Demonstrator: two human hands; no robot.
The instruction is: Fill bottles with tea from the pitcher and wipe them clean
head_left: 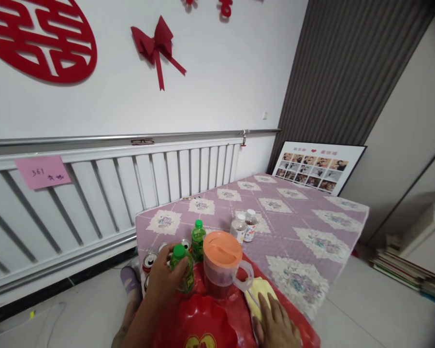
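Observation:
My left hand (164,273) is wrapped round a green-capped bottle (187,273) with a green label, upright at the left of the table. Another bottle like it (198,241) stands just behind. To the right is a clear plastic pitcher (219,275) with an orange lid and a handle, some dark liquid inside. My right hand (275,321) lies with fingers stretched out on a folded yellow cloth (257,292) beside the pitcher. Several drink cans (150,261) are clustered left of the bottles, partly hidden by my left hand.
A red tray (221,314) holds the pitcher and reaches toward the front edge. Two white-capped bottles (250,226) stand behind the pitcher on the purple floral tablecloth (235,205). A white radiator (181,174) runs along the wall. A framed photo board (315,166) leans at the far end.

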